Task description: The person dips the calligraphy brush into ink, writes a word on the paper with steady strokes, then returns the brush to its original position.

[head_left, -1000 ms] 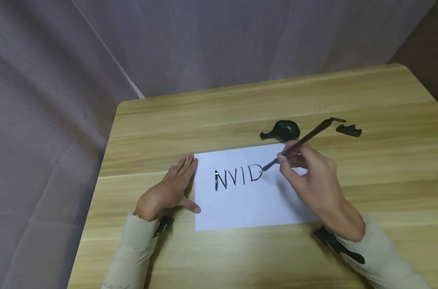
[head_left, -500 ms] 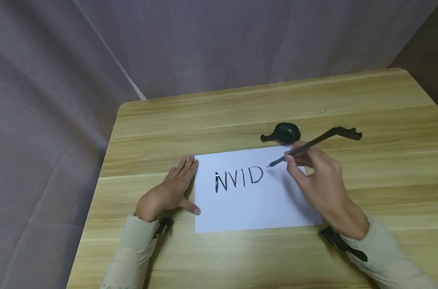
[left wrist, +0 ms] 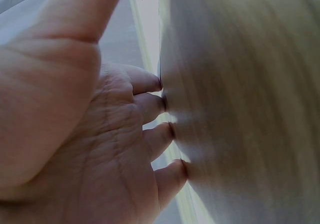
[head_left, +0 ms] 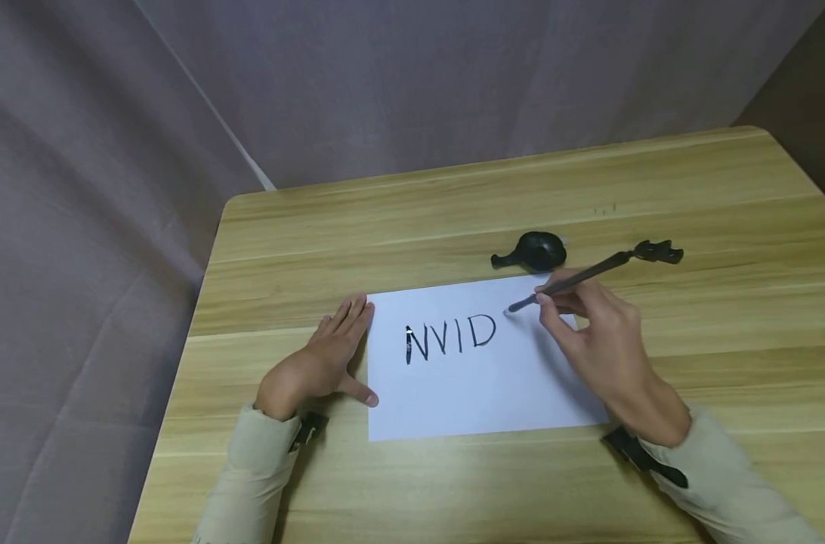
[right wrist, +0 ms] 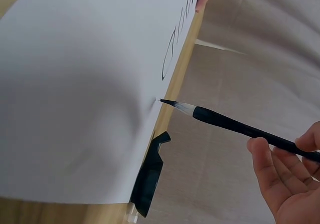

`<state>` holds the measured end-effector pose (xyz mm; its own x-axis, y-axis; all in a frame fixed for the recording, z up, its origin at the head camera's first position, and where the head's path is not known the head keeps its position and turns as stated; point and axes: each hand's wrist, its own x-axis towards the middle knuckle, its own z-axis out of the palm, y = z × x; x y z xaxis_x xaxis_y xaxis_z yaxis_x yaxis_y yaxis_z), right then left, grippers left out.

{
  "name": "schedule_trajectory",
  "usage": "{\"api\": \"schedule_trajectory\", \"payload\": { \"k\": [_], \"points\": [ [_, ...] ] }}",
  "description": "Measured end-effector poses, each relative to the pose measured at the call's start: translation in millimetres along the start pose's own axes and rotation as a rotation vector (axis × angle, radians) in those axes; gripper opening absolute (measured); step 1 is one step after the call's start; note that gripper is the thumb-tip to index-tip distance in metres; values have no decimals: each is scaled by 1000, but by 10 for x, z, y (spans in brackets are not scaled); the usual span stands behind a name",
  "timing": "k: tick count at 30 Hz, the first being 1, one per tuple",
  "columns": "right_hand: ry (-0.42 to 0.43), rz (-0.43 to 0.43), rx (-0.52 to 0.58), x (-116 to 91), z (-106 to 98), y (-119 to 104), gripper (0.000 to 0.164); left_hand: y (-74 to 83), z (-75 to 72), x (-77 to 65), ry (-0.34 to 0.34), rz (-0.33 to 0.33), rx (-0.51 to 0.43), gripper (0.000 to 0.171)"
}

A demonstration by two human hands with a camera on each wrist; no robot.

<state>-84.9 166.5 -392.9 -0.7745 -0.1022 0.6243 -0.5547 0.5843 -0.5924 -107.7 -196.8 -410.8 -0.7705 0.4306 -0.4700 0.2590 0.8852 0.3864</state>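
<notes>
A white sheet of paper (head_left: 440,400) lies on the wooden table, with the black inked letters N, V, I and D across its upper part. My right hand (head_left: 606,340) pinches a dark-handled writing brush (head_left: 589,270) between thumb and fingers. In the right wrist view the brush (right wrist: 225,121) shows pale bristles with a black tip, which is right at the paper just past the D. My left hand (head_left: 320,359) rests at the paper's left edge, fingers spread, thumb on its lower left margin. The left wrist view shows that hand's fingertips (left wrist: 167,134) pressing the tabletop.
A black ink dish (head_left: 540,251) with a short handle stands just beyond the paper's top edge. A small black brush rest (head_left: 659,251) lies to the right, behind the brush's end. The wooden table (head_left: 412,491) runs back to a grey curtain (head_left: 419,83).
The brush has lifted from the lower curve of the D and moved right and slightly up, to a spot beside it. The left hand keeps its place.
</notes>
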Motion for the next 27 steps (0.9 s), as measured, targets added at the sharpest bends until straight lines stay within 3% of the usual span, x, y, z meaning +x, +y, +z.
{"api": "schedule_trajectory", "payload": {
  "k": [10,19,27],
  "points": [
    [-32,-6,2,-51,11,-21,24,9,-10,-7,4,4,-10,148],
    [-74,24,-88,-159,-70,-102,21,4,15,-11,20,16,-22,147],
    [-71,-1,-122,-216,-93,-164,24,-20,22,-15,32,28,-24,147]
  ]
}}
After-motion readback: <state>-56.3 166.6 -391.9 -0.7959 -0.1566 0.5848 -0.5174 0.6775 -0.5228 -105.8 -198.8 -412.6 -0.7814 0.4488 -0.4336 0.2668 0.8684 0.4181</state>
